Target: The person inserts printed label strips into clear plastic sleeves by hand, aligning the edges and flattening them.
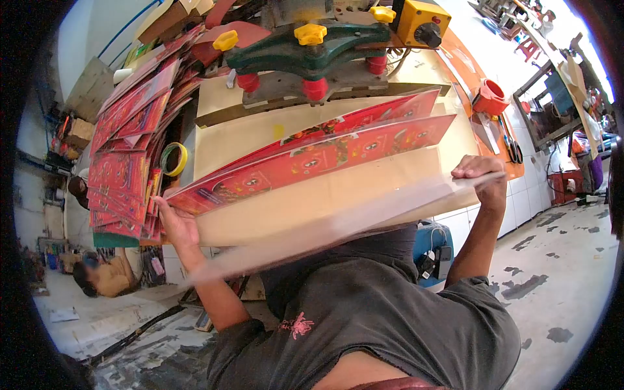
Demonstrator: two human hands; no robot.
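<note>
My right hand (480, 169) is closed around the right end of a long pale sheet (338, 224), which is blurred and slants across in front of my body. The sheet's left end passes over my left forearm. My left hand (179, 224) is closed at the left corner of a red printed sheet (312, 156), thumb up; some of its fingers are hidden. Another red printed sheet (390, 110) stands tilted just behind it. Both are over a tan work surface (273, 227), below a dark green clamp bar (312, 55) with yellow knobs and red feet.
At the left lies a messy pile of red printed pieces (123, 169) beside a yellow tape roll (174, 159). A red tape dispenser (491, 97) and scissors (513, 146) sit at the right. A yellow control box (422, 25) is behind. Another person (110, 276) is low at the far left.
</note>
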